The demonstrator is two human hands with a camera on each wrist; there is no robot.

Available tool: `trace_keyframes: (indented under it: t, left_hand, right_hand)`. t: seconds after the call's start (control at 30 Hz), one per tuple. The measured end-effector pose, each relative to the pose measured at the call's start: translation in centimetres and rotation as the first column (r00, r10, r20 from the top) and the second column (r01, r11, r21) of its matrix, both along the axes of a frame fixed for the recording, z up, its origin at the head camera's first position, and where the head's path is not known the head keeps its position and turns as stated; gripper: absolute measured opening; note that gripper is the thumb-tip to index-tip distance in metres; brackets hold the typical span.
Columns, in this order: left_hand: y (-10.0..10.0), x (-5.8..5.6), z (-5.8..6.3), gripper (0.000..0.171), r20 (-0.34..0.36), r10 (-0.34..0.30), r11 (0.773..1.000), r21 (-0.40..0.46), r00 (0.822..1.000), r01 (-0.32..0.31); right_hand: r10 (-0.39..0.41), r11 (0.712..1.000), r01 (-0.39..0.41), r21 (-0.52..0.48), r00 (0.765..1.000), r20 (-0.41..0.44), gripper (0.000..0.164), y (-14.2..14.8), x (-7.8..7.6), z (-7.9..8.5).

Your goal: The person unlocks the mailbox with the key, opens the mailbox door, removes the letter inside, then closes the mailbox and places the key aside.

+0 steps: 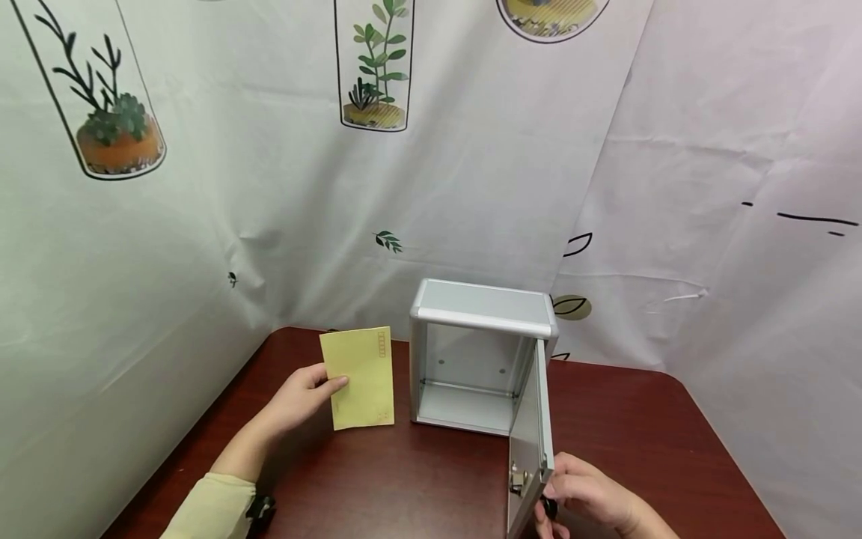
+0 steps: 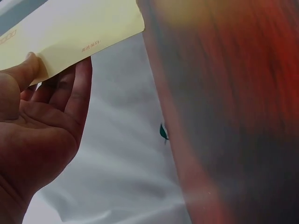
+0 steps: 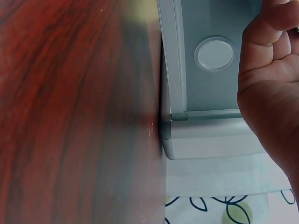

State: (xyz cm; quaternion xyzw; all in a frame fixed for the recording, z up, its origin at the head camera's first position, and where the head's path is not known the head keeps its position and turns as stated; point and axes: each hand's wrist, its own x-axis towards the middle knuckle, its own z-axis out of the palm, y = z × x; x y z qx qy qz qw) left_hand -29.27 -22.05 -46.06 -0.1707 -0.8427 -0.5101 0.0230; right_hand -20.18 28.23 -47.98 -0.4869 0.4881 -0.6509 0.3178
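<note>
My left hand (image 1: 301, 400) pinches a pale yellow envelope (image 1: 364, 382) at its left edge, thumb on the front face. The envelope stands upright in the air to the left of a silver-grey metal box (image 1: 481, 308). In the left wrist view, the fingers lie behind the envelope (image 2: 93, 28). The box's door (image 1: 532, 434) is swung open toward me, with a metal lock (image 1: 518, 479) on its inner face. At the door's outer side my right hand (image 1: 589, 494) grips a small black piece (image 1: 550, 507) by the lock. The fingers partly hide that piece.
Box and hands are over a dark red-brown wooden table (image 1: 626, 427). White cloth (image 1: 471, 187) with printed plants hangs behind and on both sides. In the right wrist view, a round pale disc (image 3: 215, 54) shows on the door's outer face.
</note>
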Motion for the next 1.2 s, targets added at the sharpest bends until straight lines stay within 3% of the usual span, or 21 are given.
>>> trace_keyframes:
  t: [0.27, 0.73, 0.93, 1.2]
  left_hand:
    - [-1.4, -0.5, -0.4, 0.029, 0.032, 0.049, 0.999, -0.009, 0.998, -0.049]
    - [-2.6, -1.0, -1.1, 0.032, 0.186, 0.064, 0.994, 0.075, 0.981, -0.079]
    - [-3.4, -1.2, -1.6, 0.032, 0.243, 0.088, 0.993, 0.055, 0.966, -0.104]
    - [-4.1, -1.2, -2.0, 0.031, 0.336, 0.147, 0.984, 0.044, 0.930, -0.171]
  right_hand:
    - [-0.003, 1.000, 0.003, 0.004, 1.000, 0.001, 0.029, 0.1, 0.0, 0.0]
    - [-0.005, 1.000, 0.005, -0.002, 1.000, 0.006, 0.029, 0.1, 0.1, -0.1]
    - [-0.004, 1.000, 0.004, 0.005, 1.000, -0.009, 0.030, 0.0, -0.1, 0.1]
    - [-0.005, 1.000, 0.005, 0.012, 1.000, -0.009, 0.030, 0.0, -0.1, 0.1]
